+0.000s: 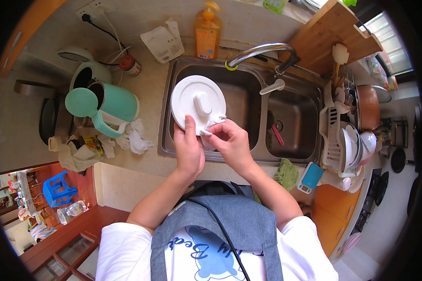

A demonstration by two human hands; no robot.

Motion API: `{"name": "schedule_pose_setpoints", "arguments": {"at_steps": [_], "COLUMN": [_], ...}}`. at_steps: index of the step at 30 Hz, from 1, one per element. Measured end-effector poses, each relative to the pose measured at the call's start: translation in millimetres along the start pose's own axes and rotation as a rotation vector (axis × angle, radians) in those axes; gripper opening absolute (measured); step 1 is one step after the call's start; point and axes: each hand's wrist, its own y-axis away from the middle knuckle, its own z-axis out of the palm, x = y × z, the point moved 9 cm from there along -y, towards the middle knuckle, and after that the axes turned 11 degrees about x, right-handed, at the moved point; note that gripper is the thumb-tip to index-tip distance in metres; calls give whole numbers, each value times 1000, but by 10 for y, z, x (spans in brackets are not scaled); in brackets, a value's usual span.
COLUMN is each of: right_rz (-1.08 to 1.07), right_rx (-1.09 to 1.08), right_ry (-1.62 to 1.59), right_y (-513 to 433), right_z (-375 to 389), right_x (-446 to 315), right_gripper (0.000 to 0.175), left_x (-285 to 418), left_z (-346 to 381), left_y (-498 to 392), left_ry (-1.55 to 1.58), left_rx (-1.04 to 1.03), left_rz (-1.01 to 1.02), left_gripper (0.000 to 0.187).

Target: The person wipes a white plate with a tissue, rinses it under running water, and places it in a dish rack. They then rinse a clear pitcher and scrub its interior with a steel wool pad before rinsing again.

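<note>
A round white lid (186,98) with a raised oblong handle is held over the left basin (241,95) of a steel double sink. My left hand (189,145) grips its near edge, thumb on top and fingers out of sight underneath. Against the lid's lower right edge, my right hand (232,142) pinches a crumpled white tissue or thin cloth (213,123). Part of that tissue hangs below the lid between the two hands. Behind the basin a chrome faucet (263,51) arches, its spout above the basin's back edge.
Left of the sink stand a mint-green kettle (117,102) with its lid up, a red-capped jar (129,65) and crumpled tissues (137,137). An orange pump bottle (207,33) is behind. On the right are a green cloth (287,174), a blue kitchen scale (311,177) and a dish rack (332,140).
</note>
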Motion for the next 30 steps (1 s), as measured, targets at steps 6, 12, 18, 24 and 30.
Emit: {"name": "schedule_pose_setpoints", "arguments": {"at_steps": [6,12,18,24,30], "right_rz": [173,298,307,292,245], "right_rx": [-49,25,-40,-14,73], "right_ry": [-84,-116,-147,-123,-106], "right_y": [3,-8,-42,-63,-269], "right_z": [-16,-74,-33,-69,-252], "right_x": [195,284,283,322,338], "right_gripper": [9,11,13,14,14], "left_x": [-5,5,10,-9,-54], "left_z": [-15,-2,17,13,4], "left_y": [-1,1,4,-9,6], "left_ry": [-5,48,29,30,-24], "left_rx": [27,27,21,7,-22], "left_rz": [36,22,43,19,-60], "left_gripper": [38,38,37,39,39]}}
